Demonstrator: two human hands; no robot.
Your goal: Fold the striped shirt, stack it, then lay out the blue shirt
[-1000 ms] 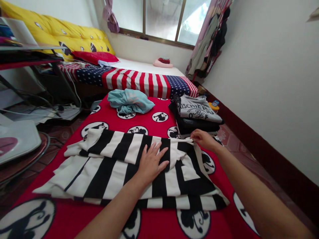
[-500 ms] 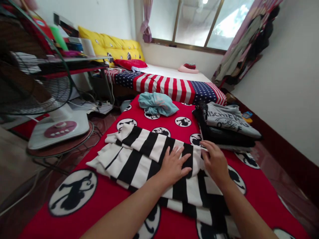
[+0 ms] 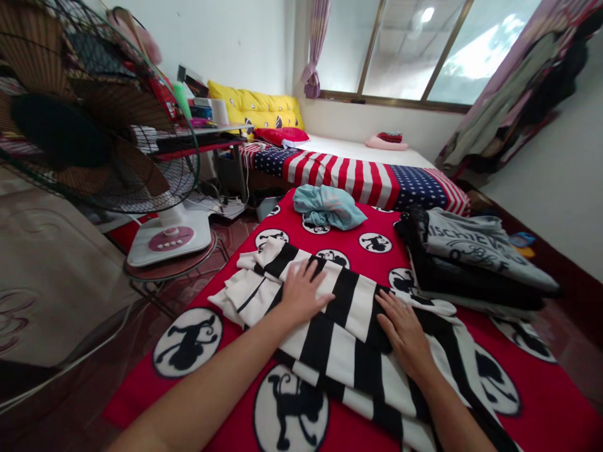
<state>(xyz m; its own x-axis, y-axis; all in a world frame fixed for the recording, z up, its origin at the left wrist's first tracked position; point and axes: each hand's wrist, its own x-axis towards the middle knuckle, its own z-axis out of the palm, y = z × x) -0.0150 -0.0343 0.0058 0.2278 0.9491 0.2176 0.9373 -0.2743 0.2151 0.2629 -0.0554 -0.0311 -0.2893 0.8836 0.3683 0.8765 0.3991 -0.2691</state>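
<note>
Presses the left hand [image 3: 304, 292] flat, palm down and fingers spread, onto the folded upper layer of a black-and-white striped garment [image 3: 330, 342]. Grips nothing with it: open, merely resting on the cloth. Lays the right hand [image 3: 405, 333] palm down too, fingers stretched out and close together, on the same garment, a little nearer and to the right, just beside the edge of the fold. Holds nothing in that hand either; only touches the fabric.

Has the garment spread slantwise across a red blanket [image 3: 551, 414] printed with round black-and-white cartoon figures, the left end bunched in pleats near the blanket's edge, the right end running off toward the lower right.

Faces, farther up the blanket, a crumpled teal cloth [image 3: 330, 207], well apart from both hands. Finds to the right a stack of folded clothes [image 3: 475, 257], dark pieces under a grey shirt with lettering, just beside the garment's far right edge and near the right hand without touching it. Looks beyond at a mattress [image 3: 362, 179] in a stars-and-stripes cover, with a red pillow [image 3: 282, 135] and a yellow cushion [image 3: 257, 107] at its far left end, below a window [image 3: 424, 56]. Has on the left a fan [image 3: 94, 113], its white base on a round stand near the blanket.
</note>
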